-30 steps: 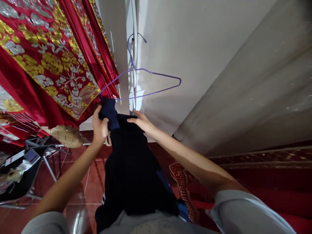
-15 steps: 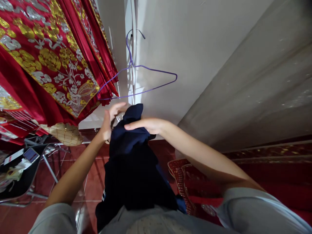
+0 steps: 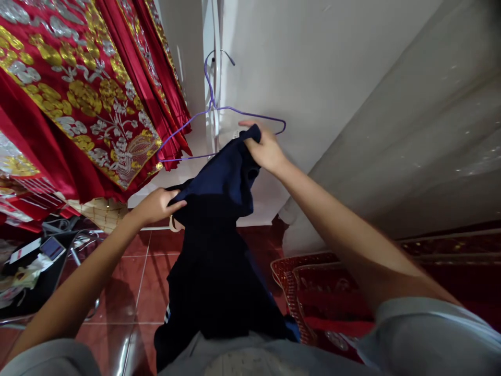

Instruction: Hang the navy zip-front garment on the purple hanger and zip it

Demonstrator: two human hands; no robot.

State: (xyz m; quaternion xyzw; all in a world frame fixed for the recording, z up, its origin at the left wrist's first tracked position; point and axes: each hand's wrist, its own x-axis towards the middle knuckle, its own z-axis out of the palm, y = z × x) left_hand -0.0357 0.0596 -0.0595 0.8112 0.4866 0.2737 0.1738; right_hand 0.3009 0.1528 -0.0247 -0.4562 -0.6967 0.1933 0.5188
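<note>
The dark blue garment (image 3: 223, 177) is stretched between your two hands in the middle of the frame, slanting from centre left up to just right of centre. Below, it runs into the black cloth (image 3: 219, 282) in front of your body, and where one ends and the other begins you cannot tell. Your left hand (image 3: 158, 203) has its lower corner pinched between thumb and fingers, so the garment lies to the right of that hand. Your right hand (image 3: 266, 146) grips the upper corner, thumb and fingers closed on the cloth, which hangs down to the left of it.

Right behind that upper corner is the purple wire hanger (image 3: 212, 99), upper centre; the garment and your right hand cover part of its lower bar, and whether they touch it you cannot tell. The red embroidered cloth (image 3: 117, 120) fills the upper left and crowds the hanger's left end, just above your left hand. Bare white wall (image 3: 313, 62) spreads across the upper right, up to the slanting edge of the grey drape (image 3: 391, 156) beyond your right forearm.

At the lower left, a black seat (image 3: 58, 287) carrying a phone (image 3: 52, 248) sits beside your left forearm, with red floor tiles (image 3: 117, 297) open between it and you. Red patterned cloth (image 3: 332, 297) lies below your right forearm.
</note>
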